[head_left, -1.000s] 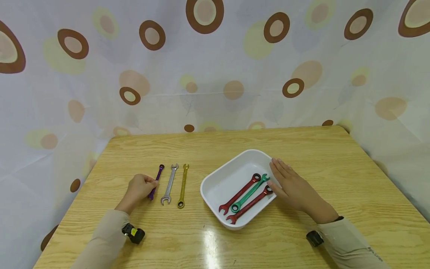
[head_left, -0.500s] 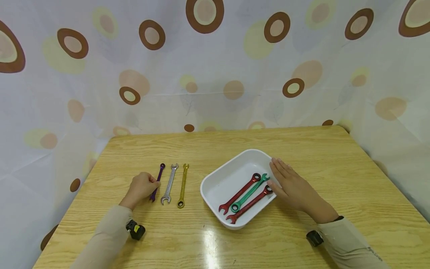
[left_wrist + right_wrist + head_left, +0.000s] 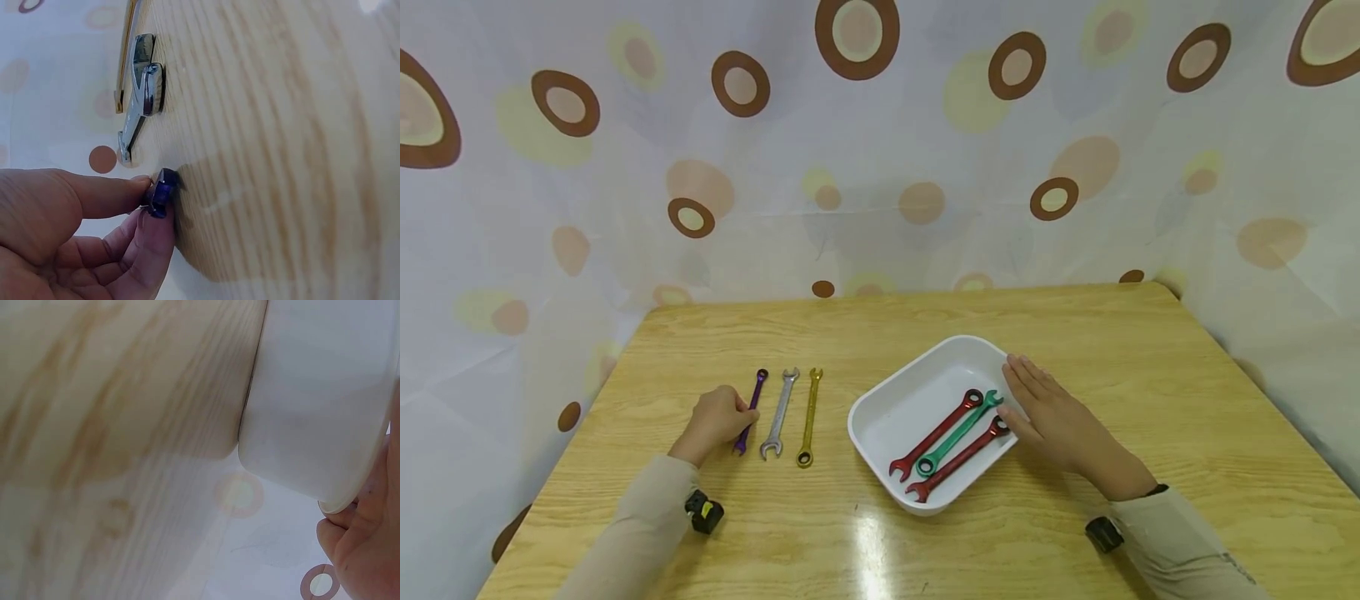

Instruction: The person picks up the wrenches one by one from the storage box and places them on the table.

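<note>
My left hand pinches a purple combination wrench between thumb and fingers, at the left end of a row of wrenches. In the left wrist view the jaw end of the purple wrench shows between the fingertips, right at the table surface. Beside it lie a silver open-end wrench and a gold combination wrench. My right hand, fingers straight, rests against the right rim of a white plastic tub. Inside the tub lie two red wrenches with a green wrench between them.
The wood-grain table reaches back to a hanging cloth printed with brown ovals. A small black wrist camera sits on the left sleeve and another black camera on the right one.
My left hand has shifted slightly to the right, and the purple wrench has turned a little, its lower end swinging toward the silver one. The right hand and tub have stayed put.
</note>
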A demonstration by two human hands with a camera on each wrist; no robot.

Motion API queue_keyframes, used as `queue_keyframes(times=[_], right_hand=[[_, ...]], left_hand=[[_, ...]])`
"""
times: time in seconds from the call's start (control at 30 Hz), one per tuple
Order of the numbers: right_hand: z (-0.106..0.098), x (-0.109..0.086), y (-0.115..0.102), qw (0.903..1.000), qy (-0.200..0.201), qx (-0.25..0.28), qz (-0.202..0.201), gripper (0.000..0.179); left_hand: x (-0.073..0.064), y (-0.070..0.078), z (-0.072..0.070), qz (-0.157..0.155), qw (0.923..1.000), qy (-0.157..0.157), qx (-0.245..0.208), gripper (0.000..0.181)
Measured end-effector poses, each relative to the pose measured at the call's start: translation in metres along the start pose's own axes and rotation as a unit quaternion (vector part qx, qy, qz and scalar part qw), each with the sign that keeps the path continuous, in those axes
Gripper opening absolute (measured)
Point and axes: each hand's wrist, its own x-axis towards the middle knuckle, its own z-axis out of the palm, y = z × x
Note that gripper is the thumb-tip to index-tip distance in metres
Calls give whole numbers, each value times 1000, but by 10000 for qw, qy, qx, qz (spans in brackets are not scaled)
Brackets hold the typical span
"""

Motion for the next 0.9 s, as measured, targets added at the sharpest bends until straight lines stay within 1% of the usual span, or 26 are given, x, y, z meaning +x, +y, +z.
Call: queue_keyframes(times=[0.23,0.43,0.63,0.9], right_hand=[[2,2,2,10000,57,-27,-10,62],[2,2,1,9999,106,-14,-15,62],[1,2,1,9999,87,-57,-4,62],[-1,2,0,10000,-17,-69,57,63]], left_hand=[[1,1,1,134,9997,44,181,22],[3,1,1,117,9996,83,237,22],[3,2,1,96,9996,47,260,22],[2,2,0,118,9995,47,295,23]])
